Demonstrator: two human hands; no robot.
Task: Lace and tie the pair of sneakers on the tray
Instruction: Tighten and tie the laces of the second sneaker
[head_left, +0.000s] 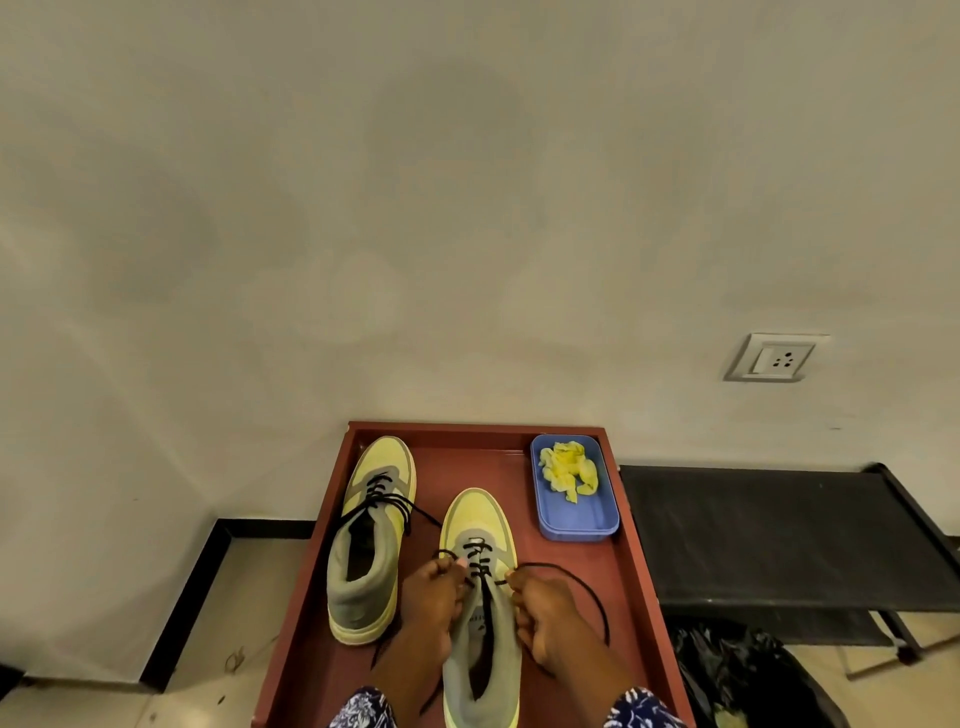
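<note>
Head view: on the red tray (641, 561), a blue box (574, 512) of yellow scraps (569, 467) sits right of two sneakers (480, 530) pointing away lengthwise, left hand (434, 603) and right hand (545, 616) fingers pinching the near shoe's black lace (582, 582).

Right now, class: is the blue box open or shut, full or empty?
Open and partly filled: the blue box has no lid on, and crumpled yellow pieces lie at its far end, its near floor bare.
</note>
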